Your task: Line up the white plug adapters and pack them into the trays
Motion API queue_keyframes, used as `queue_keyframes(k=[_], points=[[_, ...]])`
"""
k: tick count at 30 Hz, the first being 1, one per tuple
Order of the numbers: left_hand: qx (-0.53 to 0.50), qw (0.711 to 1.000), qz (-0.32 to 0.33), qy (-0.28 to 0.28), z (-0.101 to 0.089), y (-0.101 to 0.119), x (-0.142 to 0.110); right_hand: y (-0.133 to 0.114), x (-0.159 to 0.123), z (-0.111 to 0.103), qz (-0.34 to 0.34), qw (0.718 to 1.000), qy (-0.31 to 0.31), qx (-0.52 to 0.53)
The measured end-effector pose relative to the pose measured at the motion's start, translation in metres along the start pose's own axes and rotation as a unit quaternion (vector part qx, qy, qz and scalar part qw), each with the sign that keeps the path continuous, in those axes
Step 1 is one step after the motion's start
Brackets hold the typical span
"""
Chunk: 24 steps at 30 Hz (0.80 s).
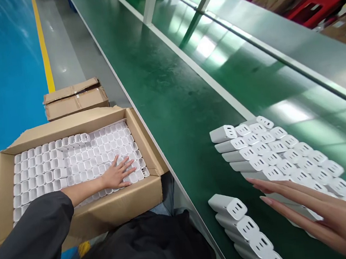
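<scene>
While right hand hangs open, fingers straight, at block of white, slot-faced units on green bench, contact cannot be told from here; shorter row lies just apart, units side by side, likely for mutual support; left hand open, spread palm-down on white casings, smooth rounded plastic, cardboard carton presumably keeping ranks square; beyond, creased brown box, glossy blue floor
</scene>
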<state>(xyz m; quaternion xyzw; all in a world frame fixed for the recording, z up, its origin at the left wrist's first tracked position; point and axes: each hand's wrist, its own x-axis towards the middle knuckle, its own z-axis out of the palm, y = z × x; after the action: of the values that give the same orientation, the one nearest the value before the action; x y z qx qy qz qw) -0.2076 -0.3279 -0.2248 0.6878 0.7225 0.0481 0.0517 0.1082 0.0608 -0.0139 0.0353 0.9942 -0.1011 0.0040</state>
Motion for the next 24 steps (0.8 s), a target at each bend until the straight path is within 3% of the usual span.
queue_keyframes(k=[6,13,18,21,24], points=[[0.007,1.000,-0.003,-0.001,0.000,0.000,0.002,0.000,-0.011,-0.005,0.018,1.000,0.000,-0.007],[-0.028,0.999,-0.028,-0.007,-0.009,0.000,0.003,-0.031,-0.033,-0.022,0.069,0.997,0.019,0.019],[-0.038,0.983,-0.176,0.038,-0.028,-0.035,0.025,-0.031,-0.079,-0.023,0.108,0.993,0.049,0.017],[-0.010,0.952,-0.296,0.078,-0.041,-0.066,0.043,-0.029,-0.098,-0.022,0.125,0.990,0.061,0.017],[-0.007,0.928,-0.364,0.083,-0.050,-0.082,0.054,-0.041,-0.105,-0.031,0.129,0.989,0.073,0.020]])
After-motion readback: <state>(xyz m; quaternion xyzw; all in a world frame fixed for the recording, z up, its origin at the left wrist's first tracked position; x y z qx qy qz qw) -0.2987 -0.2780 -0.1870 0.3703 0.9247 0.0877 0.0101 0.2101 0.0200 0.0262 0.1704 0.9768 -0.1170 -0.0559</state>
